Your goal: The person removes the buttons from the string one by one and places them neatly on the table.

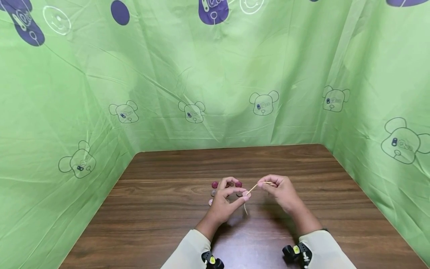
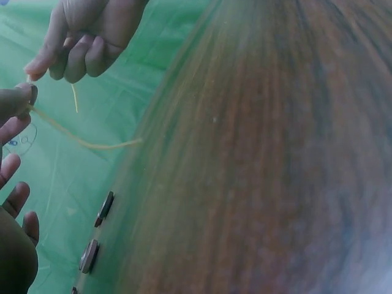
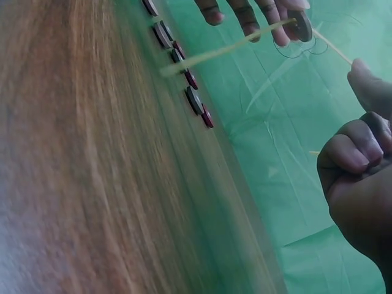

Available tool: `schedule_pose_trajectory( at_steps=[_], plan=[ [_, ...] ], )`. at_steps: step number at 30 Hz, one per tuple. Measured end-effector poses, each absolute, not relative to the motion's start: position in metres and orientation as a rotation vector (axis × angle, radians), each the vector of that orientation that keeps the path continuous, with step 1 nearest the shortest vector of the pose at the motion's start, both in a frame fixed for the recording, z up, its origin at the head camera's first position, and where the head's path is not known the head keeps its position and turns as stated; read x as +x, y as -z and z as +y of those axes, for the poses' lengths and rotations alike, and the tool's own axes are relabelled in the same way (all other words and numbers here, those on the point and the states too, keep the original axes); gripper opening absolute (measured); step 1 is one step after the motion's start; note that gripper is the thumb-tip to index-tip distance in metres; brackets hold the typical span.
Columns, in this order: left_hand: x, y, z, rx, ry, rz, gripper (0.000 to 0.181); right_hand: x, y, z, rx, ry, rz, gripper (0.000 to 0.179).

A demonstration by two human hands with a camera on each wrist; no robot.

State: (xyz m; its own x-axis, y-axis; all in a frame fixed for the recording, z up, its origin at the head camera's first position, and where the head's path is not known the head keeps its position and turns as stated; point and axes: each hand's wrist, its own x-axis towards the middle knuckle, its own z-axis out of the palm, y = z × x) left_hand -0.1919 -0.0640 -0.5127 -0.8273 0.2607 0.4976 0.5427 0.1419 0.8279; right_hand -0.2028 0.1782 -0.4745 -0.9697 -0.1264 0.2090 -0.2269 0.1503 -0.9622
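Between its thumb and index finger, my left hand (image 1: 221,204) pinches a small pale pink button (image 1: 248,195), held up over the table. A thin yellowish cord (image 3: 226,51) passes through the button (image 3: 301,26); one loose end hangs below it. To the right, my right hand (image 1: 281,191) pinches the other stretch of the cord (image 1: 253,187), which runs taut from the button to those fingertips. A short cord end pokes out past the right hand (image 2: 101,38) in the left wrist view. The left hand's other fingers spread over buttons on the table, partly hiding them.
Several round buttons lie on the brown wooden table (image 1: 161,209) around the left hand: a dark red button (image 1: 215,184), a grey button (image 1: 213,193), a pink button (image 1: 210,202) and another dark red button (image 1: 238,184). Green printed cloth (image 1: 221,74) encloses the table's back and sides.
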Motion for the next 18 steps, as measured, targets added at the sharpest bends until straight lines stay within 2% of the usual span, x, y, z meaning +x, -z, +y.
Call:
schedule_pose_trajectory(
  at_steps=[6,13,18],
  plan=[
    [-0.1915,0.5113,-0.0640,-0.734,1.759,-2.230,0.017,-0.2042,0.4744,0.1810,0.255,-2.083,-2.218,0.018],
    [-0.1909,0.5110,-0.0662,-0.598,1.646,-2.337,0.016,-0.2062,0.4733,0.1845,0.204,-2.135,-2.126,0.004],
    [-0.1902,0.5118,-0.0692,-0.544,1.597,-2.385,0.017,-0.2075,0.4730,0.1872,0.131,-2.157,-2.099,0.011]
  ],
)
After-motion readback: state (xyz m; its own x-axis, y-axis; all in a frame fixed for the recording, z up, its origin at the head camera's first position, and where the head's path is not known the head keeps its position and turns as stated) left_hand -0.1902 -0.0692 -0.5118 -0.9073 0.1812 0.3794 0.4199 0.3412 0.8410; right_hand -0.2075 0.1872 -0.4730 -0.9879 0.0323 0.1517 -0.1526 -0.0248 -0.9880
